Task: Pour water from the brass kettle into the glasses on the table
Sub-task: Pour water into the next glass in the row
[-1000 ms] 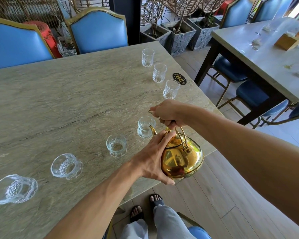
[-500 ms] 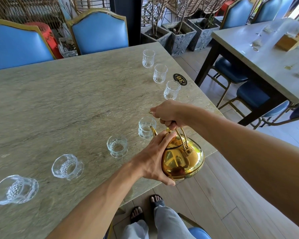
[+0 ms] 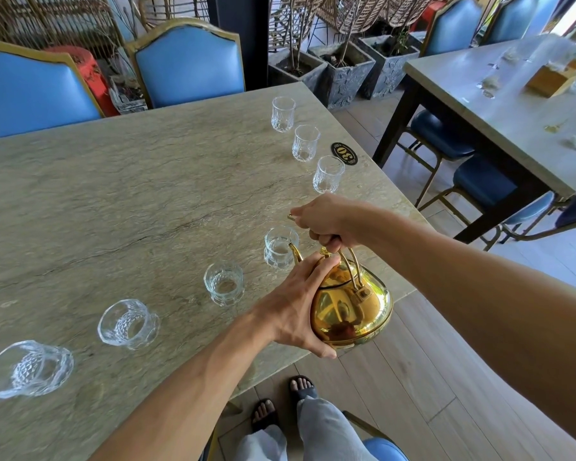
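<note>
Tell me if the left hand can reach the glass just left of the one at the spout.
Probably yes: the glass stands near the left hand, nothing between them. But that hand rests on the brass kettle and must let go first.

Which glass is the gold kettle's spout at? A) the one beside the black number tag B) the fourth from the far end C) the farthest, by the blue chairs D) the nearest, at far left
B: the brass kettle, tilted by the right hand on its handle, has its spout at the fourth glass.
</note>
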{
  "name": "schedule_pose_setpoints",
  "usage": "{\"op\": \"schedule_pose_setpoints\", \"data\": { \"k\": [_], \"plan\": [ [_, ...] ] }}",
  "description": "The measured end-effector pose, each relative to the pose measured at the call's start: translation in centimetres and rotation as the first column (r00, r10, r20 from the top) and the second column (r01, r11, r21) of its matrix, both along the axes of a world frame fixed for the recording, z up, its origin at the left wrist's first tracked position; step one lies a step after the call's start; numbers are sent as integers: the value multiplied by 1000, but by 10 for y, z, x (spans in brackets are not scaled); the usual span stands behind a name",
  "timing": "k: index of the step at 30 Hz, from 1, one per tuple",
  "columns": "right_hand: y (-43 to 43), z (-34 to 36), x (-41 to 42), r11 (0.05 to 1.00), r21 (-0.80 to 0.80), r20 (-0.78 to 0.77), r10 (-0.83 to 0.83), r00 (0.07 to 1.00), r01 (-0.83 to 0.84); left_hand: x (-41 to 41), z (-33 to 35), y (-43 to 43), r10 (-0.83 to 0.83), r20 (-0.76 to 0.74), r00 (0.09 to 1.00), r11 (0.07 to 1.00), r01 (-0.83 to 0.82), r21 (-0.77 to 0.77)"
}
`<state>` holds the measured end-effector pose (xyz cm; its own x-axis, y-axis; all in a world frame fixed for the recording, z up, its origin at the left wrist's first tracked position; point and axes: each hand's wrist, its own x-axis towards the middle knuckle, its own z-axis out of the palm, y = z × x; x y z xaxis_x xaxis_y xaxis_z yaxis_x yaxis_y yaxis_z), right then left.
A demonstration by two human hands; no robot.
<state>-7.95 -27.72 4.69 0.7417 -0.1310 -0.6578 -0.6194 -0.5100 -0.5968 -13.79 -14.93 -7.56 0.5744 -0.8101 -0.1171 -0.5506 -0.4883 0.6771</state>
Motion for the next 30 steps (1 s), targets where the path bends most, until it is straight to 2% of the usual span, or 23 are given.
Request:
{"op": "schedule_pose_setpoints", "data": {
  "k": [7, 13, 23, 30],
  "plan": [
    [-13, -2, -13, 998, 70, 78, -14, 997, 9, -2, 8, -3, -29, 52, 998, 997, 25, 76],
    [-28, -5, -33, 984, 167, 173, -88, 981, 59, -4, 7, -10, -62, 127, 990, 986, 41, 161],
    [-50, 4, -66, 974, 212, 253, -136, 958, 82, -10, 8, -27, -156, 237, 959, 972, 105, 212],
    [-75, 2, -75, 969, 233, 270, -146, 952, 83, -17, 8, -50, -148, 223, 963, 976, 106, 191]
  ]
}}
